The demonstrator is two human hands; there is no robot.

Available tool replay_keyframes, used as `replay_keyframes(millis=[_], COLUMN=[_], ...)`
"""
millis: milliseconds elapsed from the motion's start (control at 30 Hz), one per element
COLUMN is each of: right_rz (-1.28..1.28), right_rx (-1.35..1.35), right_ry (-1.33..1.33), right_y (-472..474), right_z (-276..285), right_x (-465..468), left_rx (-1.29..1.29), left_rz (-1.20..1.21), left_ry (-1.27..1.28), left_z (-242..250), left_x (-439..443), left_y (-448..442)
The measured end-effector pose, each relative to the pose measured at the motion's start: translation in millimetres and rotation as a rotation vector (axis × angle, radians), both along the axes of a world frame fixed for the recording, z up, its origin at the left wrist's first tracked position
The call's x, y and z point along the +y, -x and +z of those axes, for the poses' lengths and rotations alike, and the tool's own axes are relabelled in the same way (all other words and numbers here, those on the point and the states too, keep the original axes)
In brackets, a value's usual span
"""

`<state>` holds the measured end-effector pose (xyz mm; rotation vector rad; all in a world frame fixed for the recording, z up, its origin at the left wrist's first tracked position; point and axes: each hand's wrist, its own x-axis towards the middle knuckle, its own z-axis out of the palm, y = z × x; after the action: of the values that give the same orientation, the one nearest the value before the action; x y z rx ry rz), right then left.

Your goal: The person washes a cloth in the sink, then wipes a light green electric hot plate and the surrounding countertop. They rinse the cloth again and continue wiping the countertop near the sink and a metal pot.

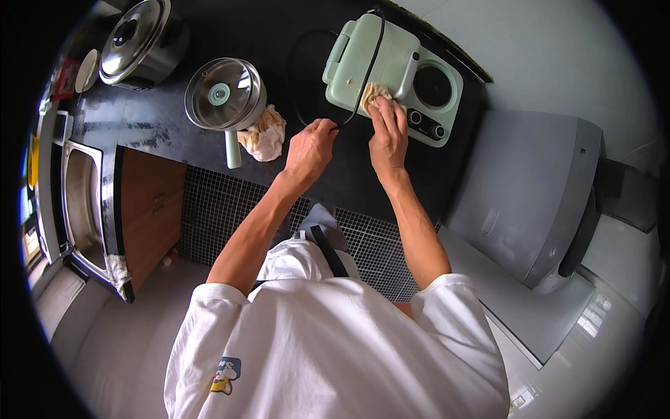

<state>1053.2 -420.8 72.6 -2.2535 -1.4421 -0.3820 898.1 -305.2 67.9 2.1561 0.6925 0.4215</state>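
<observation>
My right hand presses a crumpled beige cloth against the front edge of a pale green breakfast maker. The cloth lies beside the appliance's silver handle, just above its control knobs. To the right of the handle, the appliance has a round dark hot plate. My left hand is closed around a black power cord, which loops over the lid and across the counter. Left of that hand stands a pale green pan with a glass lid; a stained white cloth lies against it.
A lidded steel pot stands at the back left of the dark countertop. A steel sink is at the far left, with a rag over its edge. A large grey appliance stands beyond the counter's right end.
</observation>
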Motion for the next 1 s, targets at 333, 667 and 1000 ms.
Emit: replay_keyframes(millis=[333,667,1000], right_rz=[0.018,-0.078,0.01], right_rx=[0.134,0.746,0.946], right_ry=[0.037,0.347,-0.046], right_y=[26.8,7.8,-43.7], right_z=[-41.5,-3.8,113.7], right_x=[-54.6,-97.1,50.9], left_rx=[0.128,0.095,0.073], left_rz=[-0.032,0.026,-0.215], left_ry=[-0.095,-0.134,-0.179], left_z=[-17.9,5.0,4.7], left_x=[-26.8,-1.6,-20.0], left_y=[10.5,37.2,20.6])
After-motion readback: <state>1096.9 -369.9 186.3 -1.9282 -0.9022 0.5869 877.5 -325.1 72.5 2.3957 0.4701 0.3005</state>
